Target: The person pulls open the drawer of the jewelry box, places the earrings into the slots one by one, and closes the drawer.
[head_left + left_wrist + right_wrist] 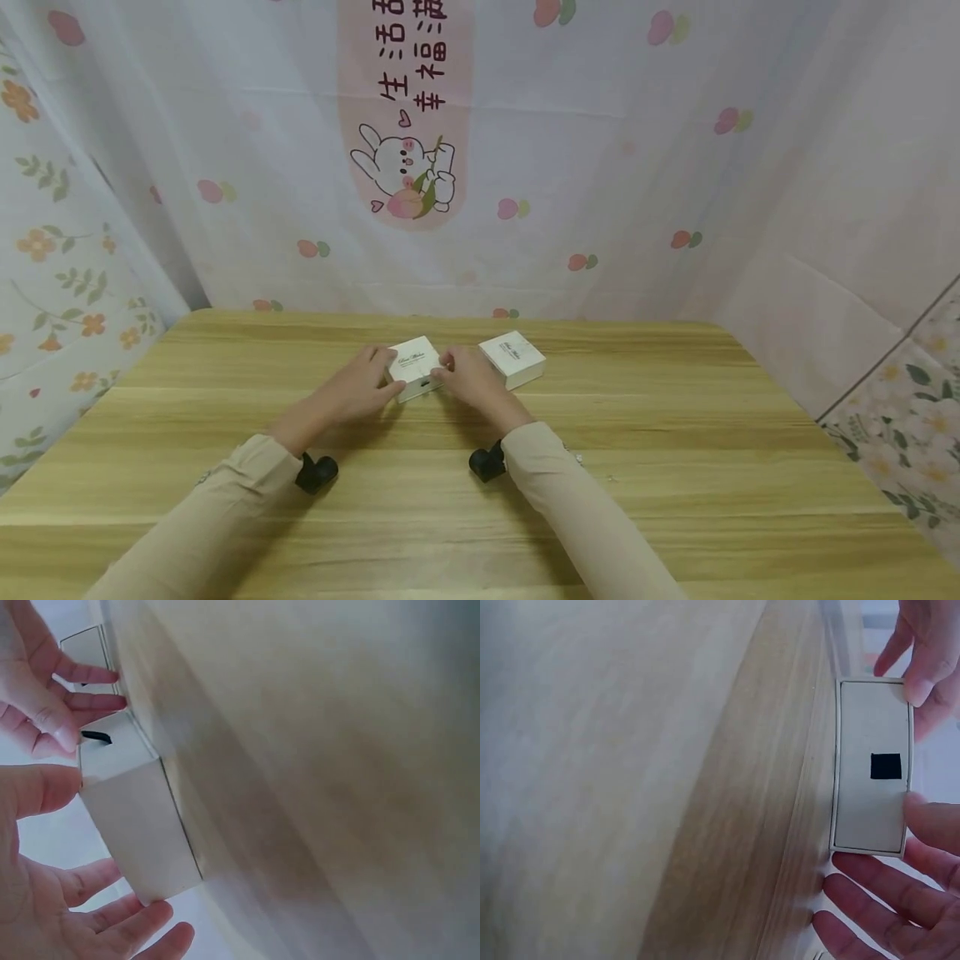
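A small white box [412, 357] with dark lettering on its lid lies on the wooden table between the two hands. On its near face is a black tab [886, 766]. My left hand [363, 385] holds the box's left side, thumb at the near top edge and fingers reaching to the far side. From the right, my right hand [472, 379] grips the box, with its thumb at the top edge near the tab and its fingers by the right end. The lid looks closed in the right wrist view.
A second white box [513, 353] with similar lettering sits just right of and behind my right hand. The wooden tabletop [675, 433] ends at a patterned curtain [570, 167] at the back. Floral cloth [60, 250] hangs at the left.
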The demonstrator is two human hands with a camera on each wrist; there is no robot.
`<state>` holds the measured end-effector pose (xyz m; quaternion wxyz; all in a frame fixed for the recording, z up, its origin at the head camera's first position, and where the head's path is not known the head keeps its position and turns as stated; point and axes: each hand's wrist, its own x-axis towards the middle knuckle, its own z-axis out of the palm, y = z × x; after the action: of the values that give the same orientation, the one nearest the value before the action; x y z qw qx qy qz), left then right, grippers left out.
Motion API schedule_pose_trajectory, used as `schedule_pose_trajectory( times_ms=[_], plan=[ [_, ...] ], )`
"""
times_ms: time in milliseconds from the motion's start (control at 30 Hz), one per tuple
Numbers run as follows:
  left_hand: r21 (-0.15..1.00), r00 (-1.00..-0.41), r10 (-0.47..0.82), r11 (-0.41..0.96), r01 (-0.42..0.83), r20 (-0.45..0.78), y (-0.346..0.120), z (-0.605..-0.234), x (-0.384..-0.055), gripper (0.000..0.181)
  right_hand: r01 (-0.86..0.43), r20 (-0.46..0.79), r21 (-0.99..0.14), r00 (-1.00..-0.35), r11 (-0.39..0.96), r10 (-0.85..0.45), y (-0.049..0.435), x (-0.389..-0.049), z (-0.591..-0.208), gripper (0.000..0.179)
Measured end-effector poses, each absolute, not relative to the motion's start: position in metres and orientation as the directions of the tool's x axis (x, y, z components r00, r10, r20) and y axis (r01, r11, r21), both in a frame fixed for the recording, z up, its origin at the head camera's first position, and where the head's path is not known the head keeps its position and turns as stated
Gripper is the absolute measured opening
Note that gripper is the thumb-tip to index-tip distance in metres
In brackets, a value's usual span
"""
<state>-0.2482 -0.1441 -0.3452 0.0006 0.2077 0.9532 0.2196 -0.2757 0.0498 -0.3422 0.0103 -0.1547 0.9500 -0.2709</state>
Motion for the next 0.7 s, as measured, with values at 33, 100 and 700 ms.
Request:
schedule_pose_trajectory(
  times_ms=[33, 100, 700],
  plan=[
    [0.424, -0.913, 0.399, 0.815, 0.395, 0.085, -0.144, -0.344, -0.249, 0.059, -0.285, 0.065, -0.526, -0.953, 0.801, -0.296, 0.05, -0.276, -0.342, 0.027],
    [0.429, -0.913, 0.401, 0.813, 0.393, 0.075, -0.144, -0.343, -0.25, 0.059, -0.282, 0.065, -0.538, -0.953, 0.794, -0.295, 0.051, -0.277, -0.343, 0.026],
    [0.374, -0.891, 0.453, 0.821, 0.432, 0.035, -0.142, -0.333, -0.245, 0.058, -0.324, 0.024, -0.482, -0.934, 0.814, -0.358, 0.054, -0.274, -0.335, 0.016]
  ],
)
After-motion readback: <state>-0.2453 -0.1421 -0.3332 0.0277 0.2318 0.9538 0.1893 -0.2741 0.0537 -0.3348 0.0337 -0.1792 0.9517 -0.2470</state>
